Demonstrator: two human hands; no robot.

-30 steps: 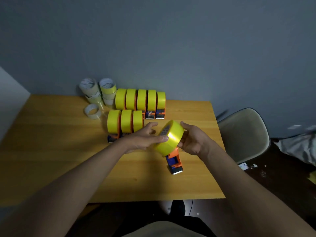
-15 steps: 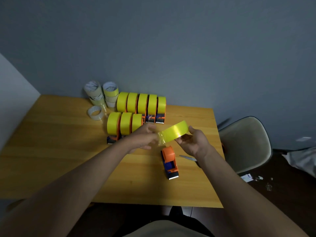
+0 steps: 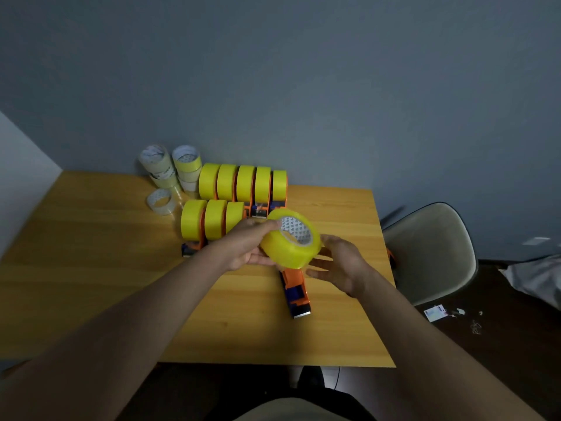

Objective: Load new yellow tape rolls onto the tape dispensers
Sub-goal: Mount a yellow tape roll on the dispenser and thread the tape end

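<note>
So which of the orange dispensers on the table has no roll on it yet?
The lone orange dispenser lying nearest the person, below the held yellow roll. The loaded dispensers standing in two rows behind it each carry a yellow roll.

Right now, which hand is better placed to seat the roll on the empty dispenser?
Left. The left hand already grips the yellow tape roll just above the orange dispenser. The right hand is open beside it, free to steady.
</note>
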